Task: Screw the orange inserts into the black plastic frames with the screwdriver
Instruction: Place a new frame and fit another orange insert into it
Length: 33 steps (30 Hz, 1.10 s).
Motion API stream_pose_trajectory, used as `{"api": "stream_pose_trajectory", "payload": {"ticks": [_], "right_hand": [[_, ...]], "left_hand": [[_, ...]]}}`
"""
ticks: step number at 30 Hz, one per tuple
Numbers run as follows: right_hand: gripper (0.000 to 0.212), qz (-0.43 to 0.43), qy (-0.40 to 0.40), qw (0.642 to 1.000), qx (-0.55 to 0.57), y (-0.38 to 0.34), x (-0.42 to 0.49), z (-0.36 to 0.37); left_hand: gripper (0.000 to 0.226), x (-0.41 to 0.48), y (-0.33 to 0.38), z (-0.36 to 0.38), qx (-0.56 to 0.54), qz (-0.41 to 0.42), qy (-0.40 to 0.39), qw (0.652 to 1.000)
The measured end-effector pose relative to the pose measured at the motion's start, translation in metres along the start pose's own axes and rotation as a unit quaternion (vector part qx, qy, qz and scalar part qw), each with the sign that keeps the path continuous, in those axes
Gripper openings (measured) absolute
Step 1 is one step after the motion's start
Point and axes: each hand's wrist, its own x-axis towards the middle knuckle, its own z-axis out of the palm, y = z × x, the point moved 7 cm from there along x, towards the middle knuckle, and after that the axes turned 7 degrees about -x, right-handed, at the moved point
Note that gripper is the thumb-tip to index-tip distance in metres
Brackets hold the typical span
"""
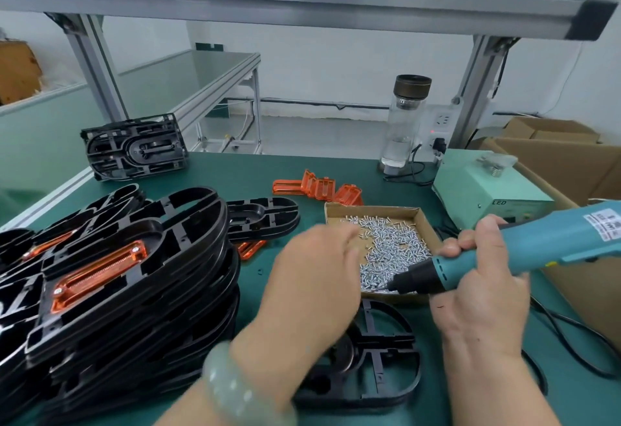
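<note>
My right hand (480,277) grips a teal electric screwdriver (524,251), its black tip pointing left over the cardboard tray of small silver screws (391,247). My left hand (319,277) reaches toward the screws, blurred; whether its fingertips pinch a screw I cannot tell. A black plastic frame (379,368) lies on the green mat below both hands, partly hidden by my left wrist. A tall stack of black frames (141,291) stands at the left, the top one with an orange insert (100,277) screwed in. Loose orange inserts (319,188) lie behind the tray.
Another black frame (134,146) stands on edge at the back left, and one lies flat (265,217) beside the stack. A glass bottle (405,123), a pale green power box (487,190), cardboard boxes (571,163) and black cables (571,338) crowd the right side.
</note>
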Motion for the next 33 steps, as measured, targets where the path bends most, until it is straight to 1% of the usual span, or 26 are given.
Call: {"api": "stream_pose_trajectory", "payload": {"ticks": [1, 2, 5, 7, 9, 12, 14, 16, 17, 19, 20, 21, 22, 24, 25, 27, 30, 31, 33], "right_hand": [[0.011, 0.003, 0.0, 1.0, 0.0, 0.001, 0.0, 0.0], [0.011, 0.006, 0.0, 1.0, 0.001, 0.002, 0.0, 0.001], [0.01, 0.014, -0.002, 1.0, 0.002, 0.004, 0.0, 0.002], [0.009, 0.018, -0.004, 1.0, -0.001, 0.007, 0.001, 0.002], [0.008, 0.024, -0.001, 1.0, 0.0, 0.009, 0.003, 0.002], [0.009, 0.022, 0.011, 1.0, 0.005, 0.011, 0.005, 0.001], [0.009, 0.02, 0.016, 1.0, 0.004, 0.012, 0.005, 0.001], [0.008, 0.019, 0.017, 1.0, -0.001, 0.013, 0.004, 0.0], [0.008, 0.021, 0.016, 1.0, -0.003, 0.014, 0.004, 0.0], [0.009, 0.024, 0.013, 1.0, -0.005, 0.015, 0.003, 0.001], [0.009, 0.025, 0.011, 1.0, -0.006, 0.016, 0.002, 0.001], [0.009, 0.026, 0.007, 1.0, -0.006, 0.016, 0.002, 0.002], [0.009, 0.027, 0.003, 1.0, -0.005, 0.016, 0.001, 0.003], [0.01, 0.028, -0.004, 1.0, -0.003, 0.016, 0.0, 0.003], [0.011, 0.028, -0.007, 1.0, -0.003, 0.016, 0.0, 0.004], [0.012, 0.029, -0.013, 0.999, -0.003, 0.016, -0.001, 0.005], [0.013, 0.037, -0.018, 0.999, 0.003, 0.017, -0.003, 0.006], [0.014, 0.039, -0.019, 0.999, 0.004, 0.017, -0.004, 0.006], [0.012, 0.039, -0.02, 0.999, 0.002, 0.016, -0.004, 0.006]], "left_hand": [[0.028, 0.02, 0.001, 0.006, -0.015, -0.018, 0.011, 1.0], [0.032, 0.042, -0.001, 0.016, -0.018, -0.041, 0.004, 0.999], [0.036, 0.101, -0.018, 0.05, -0.016, -0.108, -0.033, 0.993], [0.035, 0.131, -0.029, 0.07, 0.038, -0.111, -0.073, 0.99], [0.038, 0.148, -0.041, 0.091, 0.114, -0.1, -0.131, 0.98], [0.049, 0.156, -0.065, 0.115, 0.215, -0.113, -0.225, 0.943], [0.059, 0.154, -0.077, 0.125, 0.228, -0.139, -0.258, 0.928], [0.058, 0.156, -0.081, 0.122, 0.205, -0.151, -0.231, 0.939], [0.051, 0.156, -0.081, 0.117, 0.206, -0.142, -0.211, 0.945], [0.031, 0.155, -0.079, 0.106, 0.234, -0.092, -0.179, 0.951], [0.023, 0.155, -0.078, 0.098, 0.232, -0.067, -0.154, 0.958], [0.021, 0.153, -0.078, 0.088, 0.21, -0.054, -0.118, 0.969], [0.026, 0.15, -0.078, 0.078, 0.175, -0.053, -0.077, 0.98], [0.039, 0.142, -0.077, 0.057, 0.085, -0.079, -0.006, 0.993], [0.04, 0.136, -0.076, 0.049, 0.032, -0.097, 0.018, 0.995], [0.036, 0.12, -0.069, 0.04, -0.088, -0.126, 0.043, 0.987], [0.038, 0.087, -0.054, 0.031, -0.251, -0.129, 0.055, 0.958], [0.041, 0.076, -0.05, 0.028, -0.286, -0.123, 0.055, 0.949], [0.041, 0.053, -0.045, 0.02, -0.309, -0.115, 0.053, 0.943]]}}
